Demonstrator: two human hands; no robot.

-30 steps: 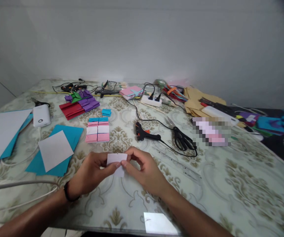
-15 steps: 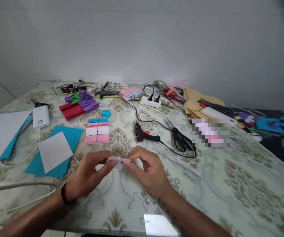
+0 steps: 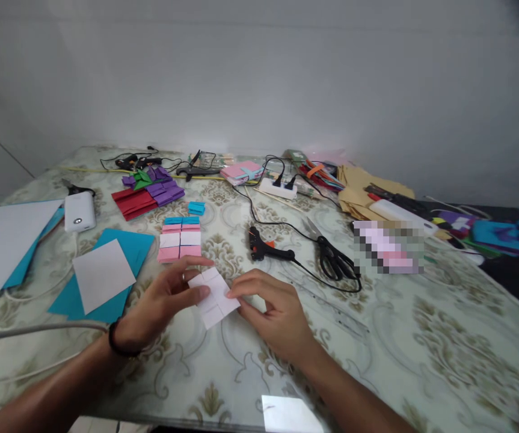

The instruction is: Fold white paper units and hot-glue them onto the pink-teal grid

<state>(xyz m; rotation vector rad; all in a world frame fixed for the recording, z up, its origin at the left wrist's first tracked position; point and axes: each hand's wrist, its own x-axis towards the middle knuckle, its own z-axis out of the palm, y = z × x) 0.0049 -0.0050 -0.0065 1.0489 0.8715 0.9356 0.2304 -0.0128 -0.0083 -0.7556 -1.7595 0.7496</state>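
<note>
Between my hands is a small white piece of paper (image 3: 215, 299) with creases across it, its broad face turned up toward me. My left hand (image 3: 173, 297) grips its left side, thumb on top and a ring on one finger. On the right edge, my right hand (image 3: 270, 307) pinches it between thumb and fingers. Just beyond my left hand lie folded pink, white and blue paper strips (image 3: 180, 239) in a block. A small folded blue paper piece (image 3: 196, 208) sits behind them. To the left, a white paper square (image 3: 103, 276) rests on blue sheets (image 3: 139, 243).
A black glue gun (image 3: 270, 248), black-handled scissors (image 3: 331, 255) and a clear ruler (image 3: 326, 304) lie to the right. Behind are a white power strip (image 3: 278, 188) and red and purple folded papers (image 3: 135, 204). A white power bank (image 3: 79, 211) is at left.
The white paper has turned from nearly edge-on to showing its creased face. My left hand's fingers have shifted on it, and the view has moved slightly.
</note>
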